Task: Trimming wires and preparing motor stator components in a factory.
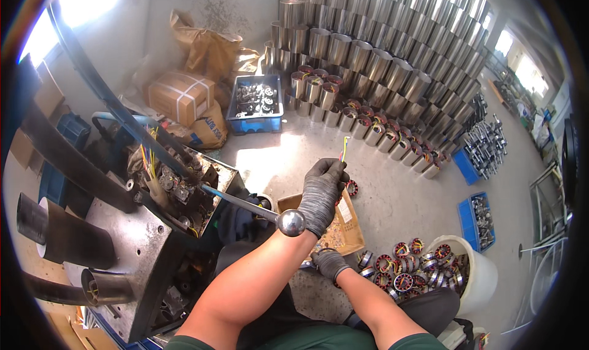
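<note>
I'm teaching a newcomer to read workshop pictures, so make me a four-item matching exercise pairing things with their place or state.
Things:
1. Left hand
2. Shiny metal ball
3. White bucket
4. Strapped carton

Places or states:
a. On the end of a lever
b. Upper left, near brown sacks
c. Gloved, with thin yellow-green wires at its fingertips
d. Lower right, by ring-shaped coils

Pairs: 1-c, 2-a, 3-d, 4-b
</note>
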`<act>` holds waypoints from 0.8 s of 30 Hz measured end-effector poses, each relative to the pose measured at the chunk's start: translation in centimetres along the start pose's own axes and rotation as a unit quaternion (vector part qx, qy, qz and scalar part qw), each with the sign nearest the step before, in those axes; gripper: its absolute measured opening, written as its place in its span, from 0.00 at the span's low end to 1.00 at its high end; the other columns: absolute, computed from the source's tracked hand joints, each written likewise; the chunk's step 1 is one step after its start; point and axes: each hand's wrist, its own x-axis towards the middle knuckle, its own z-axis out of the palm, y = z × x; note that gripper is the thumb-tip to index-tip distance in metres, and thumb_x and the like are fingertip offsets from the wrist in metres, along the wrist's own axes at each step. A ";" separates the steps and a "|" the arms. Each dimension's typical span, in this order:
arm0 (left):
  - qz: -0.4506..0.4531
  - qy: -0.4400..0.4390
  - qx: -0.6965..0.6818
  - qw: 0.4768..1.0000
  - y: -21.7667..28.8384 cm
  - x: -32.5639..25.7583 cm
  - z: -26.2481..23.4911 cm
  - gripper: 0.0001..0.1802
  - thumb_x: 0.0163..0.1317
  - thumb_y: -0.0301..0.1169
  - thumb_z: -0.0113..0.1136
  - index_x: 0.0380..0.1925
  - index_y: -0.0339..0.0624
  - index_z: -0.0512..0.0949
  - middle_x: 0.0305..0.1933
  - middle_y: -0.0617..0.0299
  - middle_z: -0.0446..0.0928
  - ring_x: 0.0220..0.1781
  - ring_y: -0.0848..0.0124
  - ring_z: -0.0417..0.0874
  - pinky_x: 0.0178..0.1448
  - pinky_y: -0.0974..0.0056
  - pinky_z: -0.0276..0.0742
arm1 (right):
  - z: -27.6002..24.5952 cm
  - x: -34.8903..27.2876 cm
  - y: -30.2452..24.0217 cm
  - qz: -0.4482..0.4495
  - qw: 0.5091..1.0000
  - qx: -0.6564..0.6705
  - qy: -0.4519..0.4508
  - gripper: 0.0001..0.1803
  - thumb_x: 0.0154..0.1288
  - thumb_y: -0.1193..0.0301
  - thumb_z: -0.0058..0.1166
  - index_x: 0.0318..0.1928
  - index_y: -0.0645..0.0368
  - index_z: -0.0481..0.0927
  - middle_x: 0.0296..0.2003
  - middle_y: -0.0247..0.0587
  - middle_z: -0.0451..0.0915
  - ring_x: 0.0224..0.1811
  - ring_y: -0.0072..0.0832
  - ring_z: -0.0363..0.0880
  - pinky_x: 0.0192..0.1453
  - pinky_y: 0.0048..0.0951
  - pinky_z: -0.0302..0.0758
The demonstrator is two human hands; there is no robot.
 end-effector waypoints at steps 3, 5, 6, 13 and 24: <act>-0.020 -0.013 -0.016 1.000 -0.1 -0.1 -0.6 0.09 0.67 0.35 0.63 0.40 0.42 0.79 0.28 0.66 0.76 0.23 0.78 0.71 0.26 0.72 0.67 | -0.7 -1.3 2.1 0.017 1.000 0.002 -0.014 0.14 0.64 0.70 0.49 0.49 0.57 0.79 0.38 0.53 0.84 0.46 0.49 0.85 0.52 0.48 0.79; -0.032 -0.020 -0.003 0.999 0.0 0.1 -0.2 0.09 0.67 0.34 0.63 0.40 0.41 0.79 0.28 0.66 0.76 0.23 0.78 0.71 0.26 0.72 0.67 | -2.2 -4.0 4.4 0.013 0.995 -0.013 -0.094 0.13 0.64 0.69 0.49 0.47 0.57 0.79 0.40 0.53 0.84 0.48 0.50 0.84 0.53 0.49 0.78; -0.041 -0.024 0.012 0.999 0.0 0.0 -0.1 0.09 0.67 0.34 0.63 0.40 0.40 0.79 0.27 0.65 0.76 0.22 0.78 0.71 0.26 0.71 0.67 | -1.9 -5.7 5.4 0.027 0.993 -0.012 -0.116 0.13 0.63 0.69 0.50 0.47 0.57 0.80 0.42 0.54 0.84 0.49 0.51 0.83 0.54 0.48 0.78; -0.053 -0.039 0.068 0.996 -1.1 -0.4 0.0 0.09 0.65 0.31 0.63 0.37 0.36 0.80 0.24 0.64 0.75 0.22 0.76 0.73 0.27 0.70 0.70 | -8.7 -11.1 4.7 0.112 0.964 0.098 -0.221 0.21 0.63 0.65 0.51 0.57 0.53 0.76 0.52 0.55 0.82 0.54 0.51 0.81 0.58 0.48 0.75; -0.085 -0.142 0.251 0.954 -5.7 -3.4 0.7 0.08 0.64 0.31 0.64 0.36 0.36 0.81 0.31 0.65 0.79 0.33 0.78 0.76 0.39 0.69 0.75 | -18.1 -14.8 -0.3 0.168 0.601 0.653 0.429 0.23 0.64 0.73 0.62 0.57 0.54 0.68 0.34 0.37 0.80 0.33 0.25 0.81 0.34 0.25 0.80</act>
